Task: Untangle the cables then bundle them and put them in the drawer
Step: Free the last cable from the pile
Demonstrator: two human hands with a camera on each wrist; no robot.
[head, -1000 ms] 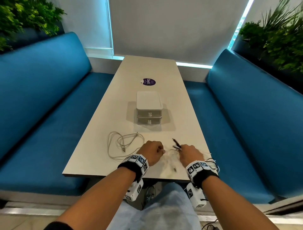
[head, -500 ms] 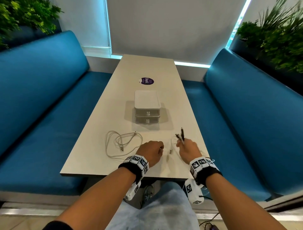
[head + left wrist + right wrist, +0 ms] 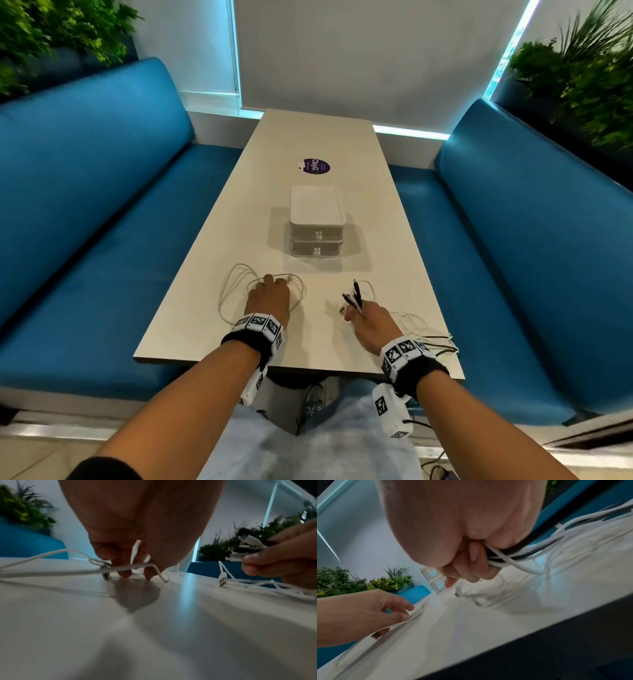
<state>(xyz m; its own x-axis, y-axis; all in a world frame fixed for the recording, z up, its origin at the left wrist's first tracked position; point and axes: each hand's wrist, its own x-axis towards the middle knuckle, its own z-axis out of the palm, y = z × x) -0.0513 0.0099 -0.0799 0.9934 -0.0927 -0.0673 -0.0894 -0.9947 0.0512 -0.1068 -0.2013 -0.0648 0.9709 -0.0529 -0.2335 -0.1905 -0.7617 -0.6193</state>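
Note:
A loose white cable [image 3: 228, 291] lies in loops on the near left of the table [image 3: 308, 346]. My left hand [image 3: 270, 284] is on it, fingers pointing down and fingertips [image 3: 125, 574] touching the table right behind the cable [image 3: 68, 572]. My right hand [image 3: 356, 311] grips a bunch of white and black cables [image 3: 513, 557], with their plug ends [image 3: 354, 296] sticking up past the fingers. The bunch trails off the table's near right edge [image 3: 431, 337]. One white USB plug [image 3: 222, 580] hangs down to the tabletop. A white two-drawer box [image 3: 315, 233] stands mid-table, both drawers closed.
A purple round sticker [image 3: 315, 166] lies beyond the drawer box. Blue benches [image 3: 102, 222] run along both sides of the table, with plants [image 3: 582, 78] behind them. My knees are under the near table edge.
My left hand has left the spot beside the right hand and moved left and forward onto the loose white cable. The right hand has stayed in place, keeping its bunch of cables.

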